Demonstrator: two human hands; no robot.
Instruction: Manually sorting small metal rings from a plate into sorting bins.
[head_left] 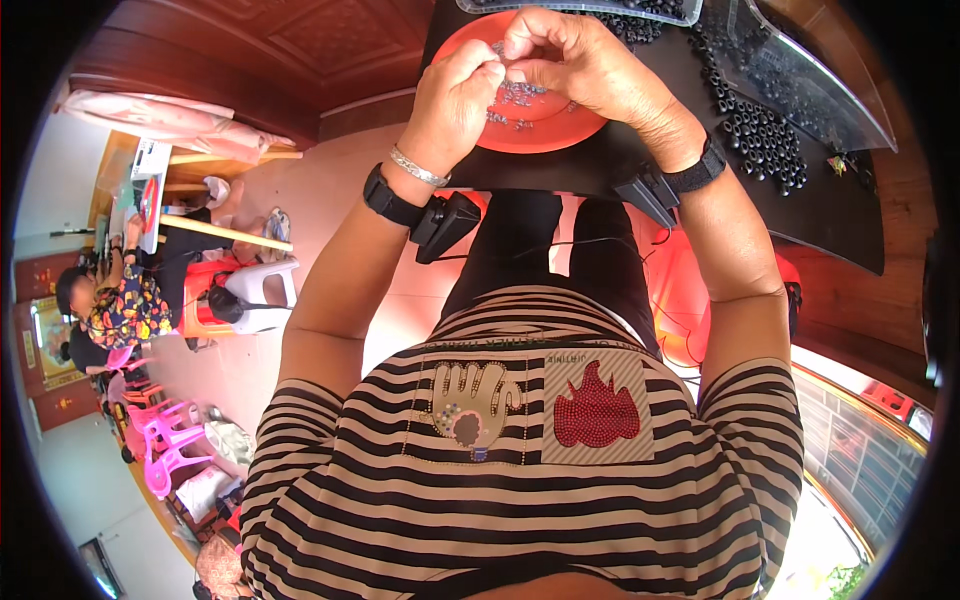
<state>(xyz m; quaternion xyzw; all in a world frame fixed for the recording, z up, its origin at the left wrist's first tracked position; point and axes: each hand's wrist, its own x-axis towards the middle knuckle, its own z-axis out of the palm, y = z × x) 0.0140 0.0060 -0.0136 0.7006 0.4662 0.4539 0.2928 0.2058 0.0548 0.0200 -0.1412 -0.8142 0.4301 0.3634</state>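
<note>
Both hands are raised above a round red-orange plate [548, 136] at the dark table's near edge. Small greyish, glassy-looking bits [520, 95] lie scattered in it. My left hand [452, 105] is closed, its thumb pressed against the curled fingers. Beside it, my right hand [585, 70] pinches with thumb and index finger, and the fingertips of the two hands almost meet. A tiny greyish piece seems to be between them, too small to name.
On the black table [840, 225], many small black ring-like pieces [760, 145] lie to the right. A clear plastic bin [825, 75] stands at the far right, with another clear tray [650, 10] behind the plate. A seated person [130, 310] works at a table on the left.
</note>
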